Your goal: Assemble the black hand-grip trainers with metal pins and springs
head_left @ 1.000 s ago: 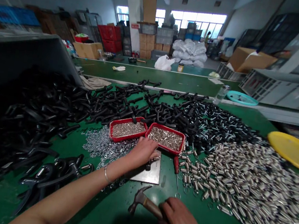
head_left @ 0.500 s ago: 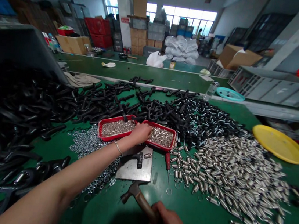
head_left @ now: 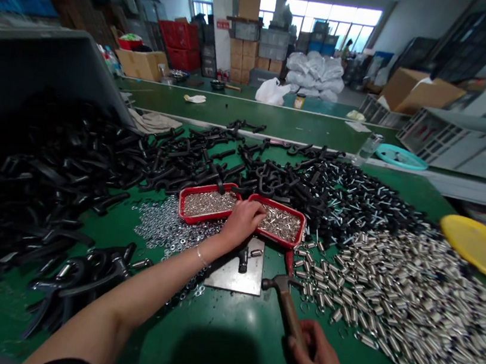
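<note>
My left hand [head_left: 242,223] is over the left end of the right red tray [head_left: 299,233], which holds small metal pins. Its fingers are bent and pressed together; whatever is between them is hidden. My right hand [head_left: 321,361] grips the wooden handle of a hammer [head_left: 290,312], whose head is just right of a flat metal plate [head_left: 233,280]. On that plate lies a black handle-like part [head_left: 243,260], partly covered by my left wrist, with a small spring [head_left: 256,253] beside it. Another red tray [head_left: 182,205], filled with tiny metal pieces, stands to the left.
Silver springs [head_left: 415,308] are heaped on the right, near a yellow lid [head_left: 482,249]. Black parts [head_left: 93,155] spill from a tipped grey bin [head_left: 53,53] at left. Small nuts [head_left: 160,224] lie beside the left tray. A red-handled screwdriver [head_left: 289,262] lies by the plate.
The hammer in my right hand has swung up and right, away from the front of the plate. My left hand stays at the right tray. The whole view has shifted slightly.
</note>
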`<state>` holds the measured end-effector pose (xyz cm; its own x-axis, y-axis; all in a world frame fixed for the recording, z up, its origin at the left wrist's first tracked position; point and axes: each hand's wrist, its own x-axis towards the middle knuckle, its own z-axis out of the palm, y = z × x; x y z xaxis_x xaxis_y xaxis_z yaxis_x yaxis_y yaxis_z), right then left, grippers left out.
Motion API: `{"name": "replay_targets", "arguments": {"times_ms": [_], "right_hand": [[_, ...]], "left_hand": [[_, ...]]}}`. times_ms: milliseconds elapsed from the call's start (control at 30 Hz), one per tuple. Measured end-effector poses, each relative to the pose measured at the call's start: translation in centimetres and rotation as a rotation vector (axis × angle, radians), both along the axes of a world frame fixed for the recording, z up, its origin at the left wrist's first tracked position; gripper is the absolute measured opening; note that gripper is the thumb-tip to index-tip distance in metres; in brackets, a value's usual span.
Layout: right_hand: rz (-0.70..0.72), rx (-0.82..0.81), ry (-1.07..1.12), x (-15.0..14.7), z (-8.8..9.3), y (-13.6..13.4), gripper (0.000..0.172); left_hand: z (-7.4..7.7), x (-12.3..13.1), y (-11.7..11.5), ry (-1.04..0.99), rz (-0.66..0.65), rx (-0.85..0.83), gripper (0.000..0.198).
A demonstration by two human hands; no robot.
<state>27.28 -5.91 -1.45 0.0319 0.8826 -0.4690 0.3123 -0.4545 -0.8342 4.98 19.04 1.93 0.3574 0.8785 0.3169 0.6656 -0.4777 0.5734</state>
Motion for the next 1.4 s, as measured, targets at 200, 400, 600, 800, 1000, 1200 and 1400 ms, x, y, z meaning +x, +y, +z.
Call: {"name": "replay_targets", "arguments": {"times_ms": [200,400,600,800,1000,1200,1400], "right_hand": [[-0.011,-0.312,0.403,0.1,0.6,1.3,0.045],[0.043,-0.112,0.261,0.7,3.0,3.2,0.046],[0.172,-0.081,-0.035,1.4,3.1,5.1,0.048],[0.379,0.289,-0.375,-0.2,4.7,7.4,0.034],[0.416,0.374,-0.542,-2.9,5.0,10.3,0.032],[0.339,0.282,-0.335,-2.0,1.4,11.4,0.040],[0.089,0.644,-0.216,-4.5,1.6,10.5,0.038]], "left_hand": [[-2.2,-4.5,-4.3,-0.177,-0.067,-0.364,0.011],[-4.5,-4.4,-4.6,-0.155,-0.021,-0.388,0.011],[-3.0,-4.0,-4.7,0.169,-0.170,-0.141,0.013],[-2.5,-5.2,-6.8,0.226,-0.136,-0.087,0.087],[-3.3,-5.5,-8.0,0.198,-0.159,-0.224,0.094],[-3.5,-5.5,-7.9,0.076,-0.125,-0.255,0.089],[-2.5,-3.7,-13.2,-0.243,0.197,-0.221,0.063]]}}
